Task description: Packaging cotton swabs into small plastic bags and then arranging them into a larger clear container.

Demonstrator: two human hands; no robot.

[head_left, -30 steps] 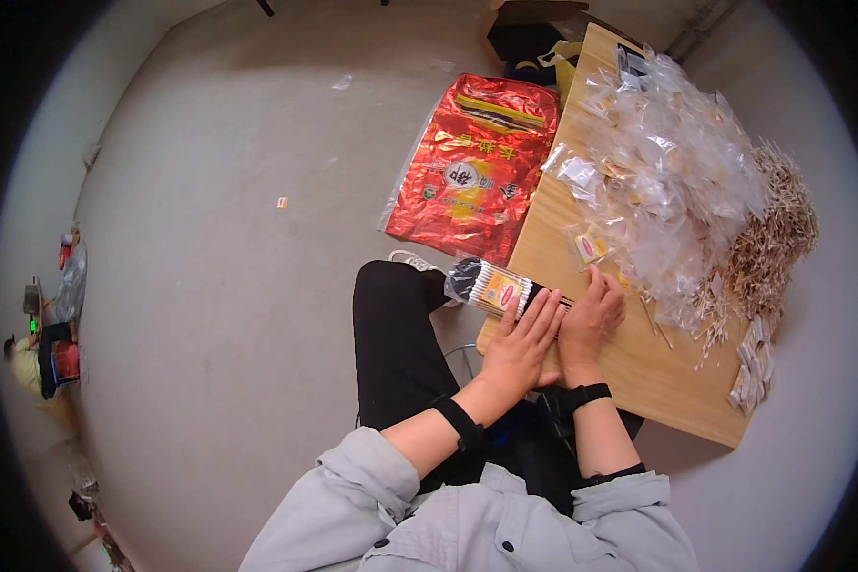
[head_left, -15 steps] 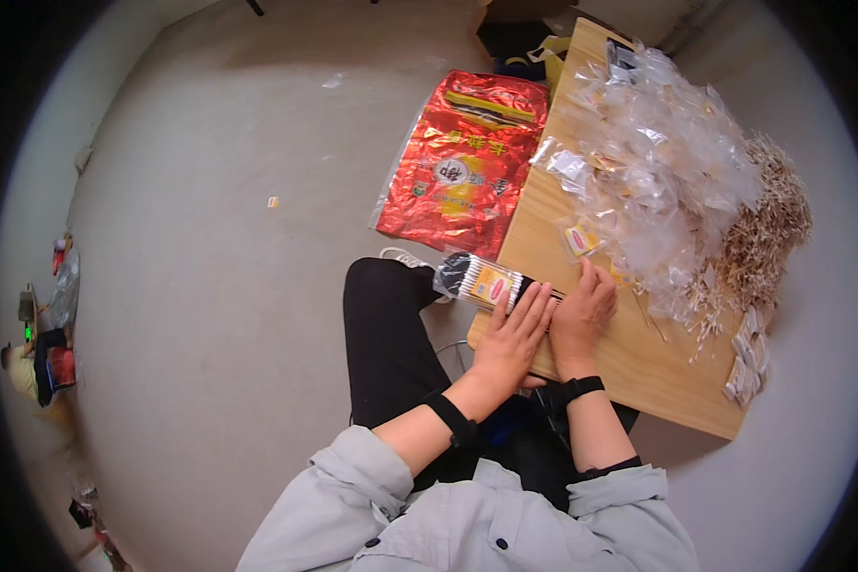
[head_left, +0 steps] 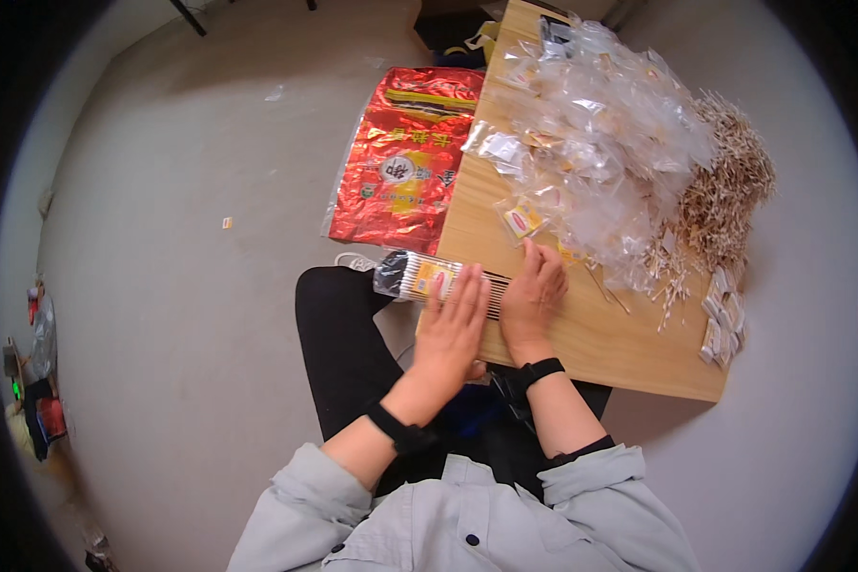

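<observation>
A clear packet of cotton swabs (head_left: 418,274) with a yellow label lies at the table's left edge, its dark end sticking out past that edge. My left hand (head_left: 453,319) rests flat over the packet, fingers stretched out and close together. Brown swab sticks show between my two hands. At the packet's right end, my right hand (head_left: 534,297) stands on its side on the table, fingers loosely bent, with nothing visible in it. Just beyond its fingertips is a small clear bag with a yellow card (head_left: 521,219).
A large heap of clear plastic bags (head_left: 601,124) covers the far part of the wooden table (head_left: 582,338). Loose swabs (head_left: 734,181) are piled at its right, with several white bundles (head_left: 722,324) nearer. A red plastic sack (head_left: 400,162) lies left of the table.
The whole view has shifted, so the table sits further left. My hands have moved slightly apart, showing more of the swab sticks between them. The left hand stays on the packet.
</observation>
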